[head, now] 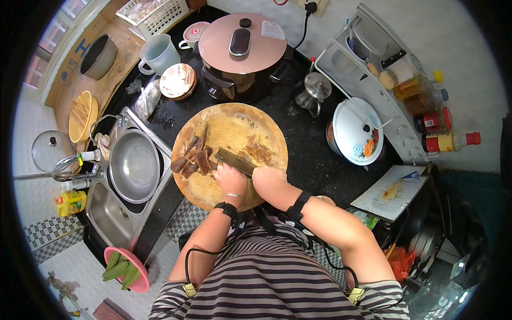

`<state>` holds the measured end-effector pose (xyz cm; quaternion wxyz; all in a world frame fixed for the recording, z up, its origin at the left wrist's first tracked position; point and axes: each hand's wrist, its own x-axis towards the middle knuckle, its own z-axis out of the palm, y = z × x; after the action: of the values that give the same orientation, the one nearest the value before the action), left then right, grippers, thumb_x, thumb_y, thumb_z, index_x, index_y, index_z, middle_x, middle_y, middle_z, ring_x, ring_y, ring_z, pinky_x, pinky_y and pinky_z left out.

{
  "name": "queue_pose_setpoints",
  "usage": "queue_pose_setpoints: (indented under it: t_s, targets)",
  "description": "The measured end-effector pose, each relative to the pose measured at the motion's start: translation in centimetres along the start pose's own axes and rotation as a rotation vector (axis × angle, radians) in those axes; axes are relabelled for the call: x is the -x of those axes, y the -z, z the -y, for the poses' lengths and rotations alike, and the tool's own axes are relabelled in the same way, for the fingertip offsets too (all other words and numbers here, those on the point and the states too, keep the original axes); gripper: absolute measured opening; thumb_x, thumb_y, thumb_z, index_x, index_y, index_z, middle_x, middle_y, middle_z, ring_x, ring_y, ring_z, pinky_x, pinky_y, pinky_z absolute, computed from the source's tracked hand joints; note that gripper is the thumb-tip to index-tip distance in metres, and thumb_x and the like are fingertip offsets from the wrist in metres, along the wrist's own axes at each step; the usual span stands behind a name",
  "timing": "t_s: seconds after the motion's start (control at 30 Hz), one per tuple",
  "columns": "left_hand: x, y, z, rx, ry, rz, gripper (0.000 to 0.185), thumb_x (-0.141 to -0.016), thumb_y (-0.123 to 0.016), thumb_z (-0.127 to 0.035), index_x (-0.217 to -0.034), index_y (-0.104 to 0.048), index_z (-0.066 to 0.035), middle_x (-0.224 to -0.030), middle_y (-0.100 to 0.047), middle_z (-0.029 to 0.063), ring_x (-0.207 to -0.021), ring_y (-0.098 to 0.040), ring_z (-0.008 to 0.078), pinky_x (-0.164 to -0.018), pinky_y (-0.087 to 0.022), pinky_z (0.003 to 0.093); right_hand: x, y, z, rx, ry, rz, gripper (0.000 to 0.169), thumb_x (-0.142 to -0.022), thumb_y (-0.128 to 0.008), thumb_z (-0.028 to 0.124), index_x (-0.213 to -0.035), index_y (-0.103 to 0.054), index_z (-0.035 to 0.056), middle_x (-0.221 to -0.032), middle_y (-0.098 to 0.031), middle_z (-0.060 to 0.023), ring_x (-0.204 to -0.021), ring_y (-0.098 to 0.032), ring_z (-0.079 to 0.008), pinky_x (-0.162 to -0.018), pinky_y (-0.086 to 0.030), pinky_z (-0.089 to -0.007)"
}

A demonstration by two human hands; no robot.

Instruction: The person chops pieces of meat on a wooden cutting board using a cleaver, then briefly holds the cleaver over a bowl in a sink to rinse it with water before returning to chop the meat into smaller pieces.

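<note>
My right hand (pixel 269 181) grips a kitchen knife with a broad dark blade (pixel 236 161), held slantwise over a round wooden chopping board (pixel 224 116). On the board, my left hand (pixel 232 180) has its fingers curled down close against the blade's near side. Whatever lies under those fingertips is mostly hidden. Several dark brown chunks, apparently cured meat (pixel 196 158), lie left of the blade. Beyond the blade, to the right, is a small heap of thin brown shreds (pixel 259 150).
A large pink-lidded electric cooker (pixel 218 52) stands behind the board. Left is a sink (pixel 108 216) with a metal basin (pixel 134 166). To the right are a metal pot (pixel 317 86), a lidded enamel pot (pixel 352 120) and a rack (pixel 380 88) holding bottles. Stacked dishes (pixel 178 81) sit back left.
</note>
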<state>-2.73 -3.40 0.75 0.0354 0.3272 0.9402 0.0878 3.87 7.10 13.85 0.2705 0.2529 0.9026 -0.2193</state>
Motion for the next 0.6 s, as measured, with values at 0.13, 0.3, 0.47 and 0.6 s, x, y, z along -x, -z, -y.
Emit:
queue_pose_setpoints:
  t_s: [0.13, 0.3, 0.47, 0.6]
  targets:
    - [-0.3, 0.6, -0.5, 0.06, 0.018, -0.03, 0.025, -0.078, -0.062, -0.024, -0.098, -0.062, -0.008, -0.098, -0.055, 0.0106, -0.095, -0.049, 0.0308, -0.08, -0.037, 0.0462, -0.2, -0.3, -1.7, -0.05, -0.049, -0.045, 0.02, -0.083, -0.055, 0.013, -0.082, -0.07, 0.0005, -0.083, -0.07, -0.018, -0.077, -0.069, -0.0334, -0.067, -0.055, -0.0417]
    - [-0.3, 0.2, -0.2, 0.02, 0.013, -0.059, 0.025, -0.078, -0.061, -0.024, -0.097, -0.062, -0.008, -0.098, -0.056, 0.0093, -0.094, -0.049, 0.03, -0.08, -0.037, 0.0459, 2.2, 0.1, -2.3, -0.012, -0.014, -0.064, 0.018, -0.081, -0.055, 0.01, -0.084, -0.071, 0.0018, -0.082, -0.07, -0.0173, -0.078, -0.069, -0.0314, -0.067, -0.056, -0.0408]
    - [0.0, -0.5, 0.0, 0.025, 0.007, -0.011, 0.024, -0.079, -0.055, -0.022, -0.093, -0.064, -0.005, -0.094, -0.059, 0.0108, -0.095, -0.049, 0.0307, -0.082, -0.035, 0.047, 3.6, 0.1, -2.0, 0.091, 0.032, -0.094, 0.017, -0.079, -0.057, 0.011, -0.079, -0.071, 0.0024, -0.075, -0.069, -0.0162, -0.07, -0.07, -0.029, -0.06, -0.056, -0.0388]
    - [0.0, 0.1, 0.0, 0.073, -0.002, -0.03, 0.024, -0.079, -0.053, -0.021, -0.09, -0.065, -0.004, -0.093, -0.059, 0.0121, -0.095, -0.049, 0.0313, -0.084, -0.035, 0.0471, 4.1, 1.5, -1.5, 0.118, -0.021, 0.028, 0.018, -0.082, -0.056, 0.01, -0.087, -0.072, 0.0041, -0.087, -0.071, -0.0128, -0.081, -0.071, -0.0272, -0.066, -0.057, -0.0386]
